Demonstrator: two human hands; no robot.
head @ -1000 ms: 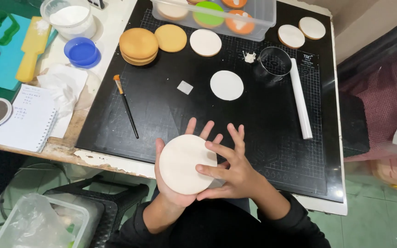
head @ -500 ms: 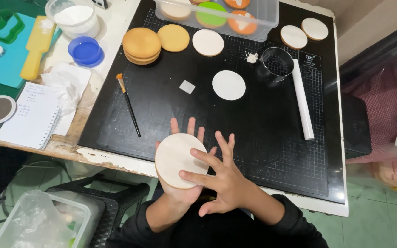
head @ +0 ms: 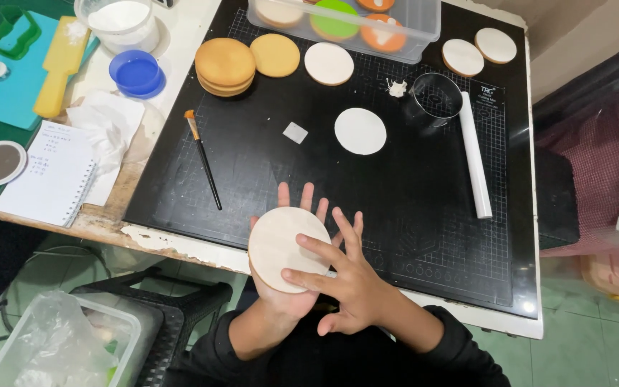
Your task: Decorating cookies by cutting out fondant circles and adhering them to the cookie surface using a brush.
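A round cookie covered in white icing (head: 283, 246) lies flat on my left hand (head: 292, 297), palm up, at the near edge of the black cutting mat (head: 410, 222). My right hand (head: 349, 279) rests on the cookie's right side, fingers spread across its top. A white icing disc (head: 360, 131) lies on the mat farther out, with a round metal cutter (head: 435, 98) and a white rolling pin (head: 475, 155) to its right. A thin brush (head: 203, 159) lies on the mat to the left.
Plain brown cookies (head: 226, 65) and iced ones (head: 329, 63) sit at the mat's far side before a clear box (head: 424, 21) of coloured cookies. A notebook (head: 53, 175), blue cup (head: 136, 73), white tub (head: 122, 21) and crumpled tissue (head: 109, 129) are left. A stool (head: 173, 301) stands below.
The cookie and both hands have shifted a little left and toward me. My right hand's fingers have slid farther across the cookie's top.
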